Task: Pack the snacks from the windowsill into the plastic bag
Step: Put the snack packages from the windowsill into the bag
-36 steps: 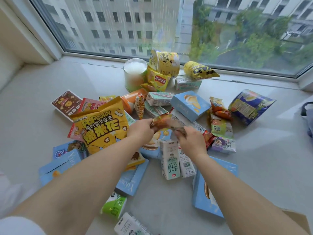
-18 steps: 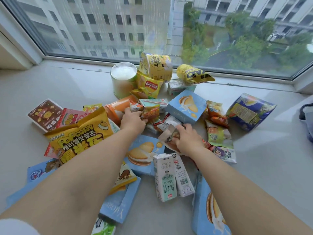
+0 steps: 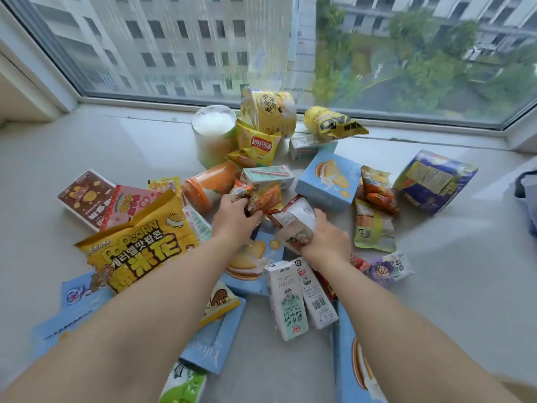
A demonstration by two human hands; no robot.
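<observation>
A heap of snacks covers the windowsill [image 3: 87,146]. My left hand [image 3: 232,216] grips small orange snack packets [image 3: 263,199] in the middle of the heap. Just to the right, my right hand [image 3: 328,242] holds a white and clear packet [image 3: 296,225] with printed text on its back. A big yellow popcorn bag [image 3: 139,245] lies left of my left arm. Two milk cartons [image 3: 299,298] lie below my right hand. No plastic bag is in view.
Blue biscuit boxes [image 3: 328,181] lie in the heap and near the front edge. A white tub [image 3: 213,135], a Lay's chip bag [image 3: 258,145] and a yellow cup [image 3: 270,110] stand by the window glass. A dark blue bag [image 3: 433,181] lies at the right.
My hands parted from one shared packet. The left hand reached forward and took the orange packets. The right hand keeps the white and clear packet. The camera leaned closer.
</observation>
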